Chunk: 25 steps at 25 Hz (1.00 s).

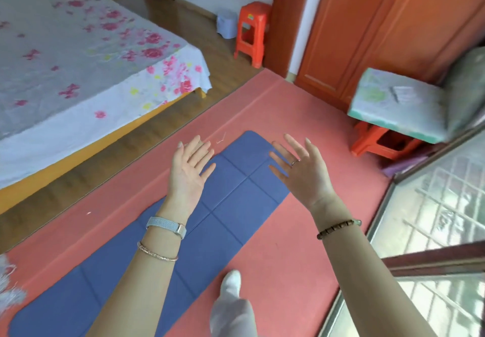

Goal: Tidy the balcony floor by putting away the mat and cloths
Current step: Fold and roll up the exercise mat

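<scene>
Your left hand [190, 168] and right hand [301, 172] are both spread, fingers straight, holding nothing, raised over the far end of the blue yoga mat [231, 205]. The mat lies flat and unrolled along the middle of the pink floor cloth [309, 237], with your socked foot [231, 281] at its right edge. Nothing looks put away yet. Next, probably take the far rounded end and fold or roll it toward you.
</scene>
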Tool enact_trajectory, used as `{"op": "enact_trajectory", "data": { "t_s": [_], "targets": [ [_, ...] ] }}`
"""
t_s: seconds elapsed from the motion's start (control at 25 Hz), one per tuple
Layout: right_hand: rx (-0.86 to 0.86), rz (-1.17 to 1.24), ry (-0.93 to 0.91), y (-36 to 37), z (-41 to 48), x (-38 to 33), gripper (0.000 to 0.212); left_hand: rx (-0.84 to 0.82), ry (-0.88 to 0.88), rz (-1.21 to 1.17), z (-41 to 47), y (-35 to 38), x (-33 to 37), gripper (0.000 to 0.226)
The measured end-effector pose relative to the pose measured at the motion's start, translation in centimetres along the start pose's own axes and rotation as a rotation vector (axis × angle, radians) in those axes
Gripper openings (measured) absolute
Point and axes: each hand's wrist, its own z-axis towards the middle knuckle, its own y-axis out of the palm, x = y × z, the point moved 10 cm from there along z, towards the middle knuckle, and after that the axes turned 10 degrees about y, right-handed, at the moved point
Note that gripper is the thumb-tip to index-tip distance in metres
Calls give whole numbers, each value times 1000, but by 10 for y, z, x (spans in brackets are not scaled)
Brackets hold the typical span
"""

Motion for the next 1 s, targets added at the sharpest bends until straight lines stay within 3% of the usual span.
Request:
{"op": "enact_trajectory", "data": {
  "t_s": [0.48, 1.0],
  "targets": [
    [131, 62, -176, -97, 26, -141, 41, -174, -115, 19, 113, 155, -80, 52],
    [195, 74, -199, -154, 95, -263, 42, -192, -173, 23, 236, 260, -136, 51]
  ]
}}
